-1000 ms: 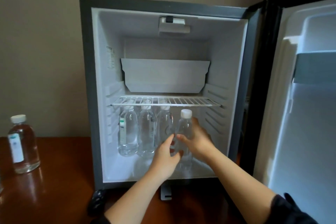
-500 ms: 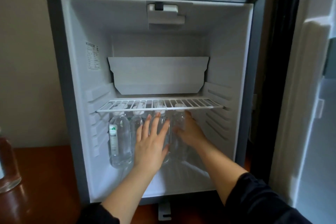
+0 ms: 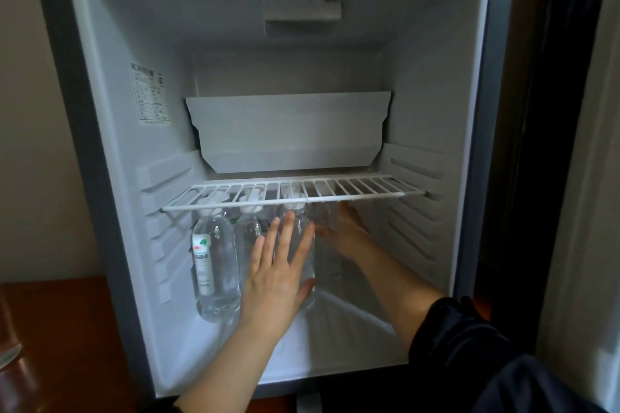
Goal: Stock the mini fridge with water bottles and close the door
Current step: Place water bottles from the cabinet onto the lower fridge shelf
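Dark wooden tabletop [image 3: 60, 329] is seen under the mini fridge [image 3: 100, 144], whose door [image 3: 577, 178] is swung open at the right. Straight, slightly spread fingers [image 3: 289, 238] of the left hand [image 3: 278, 282] are laid flat against the third bottle [image 3: 299, 215]. The second bottle [image 3: 246, 235] and the labelled bottle [image 3: 214, 261] are set just beside it to the left. The right hand [image 3: 345, 238] is reached deeper in, thumb and fingers wrapped round the blurred fourth bottle [image 3: 324, 214] at the row's right end. All four bottles are stood upright on the fridge floor beneath the wire shelf [image 3: 369, 188].
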Demonstrator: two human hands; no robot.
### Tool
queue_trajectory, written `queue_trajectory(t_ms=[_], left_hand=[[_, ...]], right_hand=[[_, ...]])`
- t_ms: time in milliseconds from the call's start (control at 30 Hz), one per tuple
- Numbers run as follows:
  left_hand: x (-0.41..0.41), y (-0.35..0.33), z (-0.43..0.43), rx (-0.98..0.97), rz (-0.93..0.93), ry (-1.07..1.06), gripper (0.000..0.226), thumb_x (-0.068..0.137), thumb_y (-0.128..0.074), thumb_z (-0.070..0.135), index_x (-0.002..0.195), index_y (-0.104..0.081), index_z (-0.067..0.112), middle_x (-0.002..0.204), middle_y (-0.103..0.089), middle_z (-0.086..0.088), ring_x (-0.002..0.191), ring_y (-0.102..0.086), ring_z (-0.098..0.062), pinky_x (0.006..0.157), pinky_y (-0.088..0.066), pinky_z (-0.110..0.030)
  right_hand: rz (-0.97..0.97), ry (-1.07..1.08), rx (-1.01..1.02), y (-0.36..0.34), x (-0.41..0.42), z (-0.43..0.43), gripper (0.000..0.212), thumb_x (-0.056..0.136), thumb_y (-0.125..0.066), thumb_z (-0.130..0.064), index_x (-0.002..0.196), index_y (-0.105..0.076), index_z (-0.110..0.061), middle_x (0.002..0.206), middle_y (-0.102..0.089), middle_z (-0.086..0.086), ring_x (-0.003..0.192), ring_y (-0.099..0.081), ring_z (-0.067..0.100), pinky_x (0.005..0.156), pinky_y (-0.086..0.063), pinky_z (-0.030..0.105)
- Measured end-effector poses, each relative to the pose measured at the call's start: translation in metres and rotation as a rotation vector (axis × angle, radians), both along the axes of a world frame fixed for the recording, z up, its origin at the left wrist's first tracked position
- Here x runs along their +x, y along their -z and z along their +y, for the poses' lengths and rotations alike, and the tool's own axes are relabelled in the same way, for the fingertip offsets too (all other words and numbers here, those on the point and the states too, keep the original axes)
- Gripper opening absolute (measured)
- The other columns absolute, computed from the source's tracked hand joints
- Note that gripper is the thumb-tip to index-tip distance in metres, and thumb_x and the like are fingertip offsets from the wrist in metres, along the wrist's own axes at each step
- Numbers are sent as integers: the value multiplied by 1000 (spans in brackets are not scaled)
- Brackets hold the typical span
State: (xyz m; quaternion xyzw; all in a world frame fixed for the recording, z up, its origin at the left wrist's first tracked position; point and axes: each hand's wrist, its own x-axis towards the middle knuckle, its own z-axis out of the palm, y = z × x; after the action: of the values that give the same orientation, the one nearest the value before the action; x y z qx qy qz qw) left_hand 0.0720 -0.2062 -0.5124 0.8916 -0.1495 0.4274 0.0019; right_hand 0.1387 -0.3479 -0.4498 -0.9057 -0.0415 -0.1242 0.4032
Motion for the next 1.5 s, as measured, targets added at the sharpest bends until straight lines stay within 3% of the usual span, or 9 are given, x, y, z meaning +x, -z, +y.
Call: queue_trajectory(t_ms=[100,300,433,567,667,800,1000,1100,1500], left_hand=[[-4,-3,0,7,55,-32,110,62,-79,46,149,-15,21,158,0,-8,146,11,-23,115,-3,-39],[-25,-14,2,5,137,-43,106,56,-83,46,144,-30,21,150,-33,-12,136,-39,-27,113,-27,-41],[-51,-22,10,-12,270,20,82,89,-52,42,149,2,25,159,3,1,147,-3,-17,117,-1,-33],[-82,-34,27,-55,442,53,69,95,-39,45,150,-5,21,158,-8,6,146,-6,-11,117,-3,-31],[-109,-47,44,-43,572,105,63,95,-40,43,148,-16,21,155,-22,3,142,-20,-15,116,-15,-31],[-135,-58,71,-81,742,117,48,93,-46,42,136,-40,20,138,-48,-2,126,-46,-20,104,-39,-36],[-175,-66,122,-187,818,29,40,90,-52,42,124,-52,22,121,-58,2,106,-57,-17,96,-47,-38],[-195,-67,150,-240,788,-9,34,90,-52,41,119,-56,23,112,-63,5,99,-60,-13,91,-51,-38],[-255,-52,275,-411,701,-269,36,89,-53,40,122,-52,26,117,-58,6,103,-55,-9,90,-49,-29]], right_hand=[[42,14,-32,-4,-6,0,76,87,-62,-34,146,-16,-21,140,-45,14,124,-50,32,98,-47,41],[-48,193,-93,3,-48,2,36,94,-45,-24,125,-44,-5,129,-54,19,118,-53,36,92,-44,36],[-30,128,-132,-1,-78,8,22,93,-42,-22,84,-60,-13,102,-67,16,97,-63,33,76,-45,30],[-58,54,-154,-4,-107,16,37,89,-47,-19,54,-39,-14,56,-44,0,68,-47,22,63,-35,27],[-64,-24,-179,-2,-129,23,33,87,-51,-16,55,-44,-15,57,-51,1,68,-54,22,65,-42,28],[-7,-117,-280,-7,-160,39,15,87,-51,-26,85,-65,-23,94,-70,7,90,-67,29,84,-54,40],[39,-408,-350,-18,-196,86,20,91,-53,-21,103,-66,-11,104,-69,7,87,-70,25,83,-54,36],[50,-494,-372,-18,-206,115,20,92,-54,-20,106,-65,-10,105,-69,11,86,-71,27,73,-52,30],[19,-733,-405,-11,-215,252,3,89,-60,-26,88,-59,-24,92,-64,1,84,-64,19,82,-51,33]])
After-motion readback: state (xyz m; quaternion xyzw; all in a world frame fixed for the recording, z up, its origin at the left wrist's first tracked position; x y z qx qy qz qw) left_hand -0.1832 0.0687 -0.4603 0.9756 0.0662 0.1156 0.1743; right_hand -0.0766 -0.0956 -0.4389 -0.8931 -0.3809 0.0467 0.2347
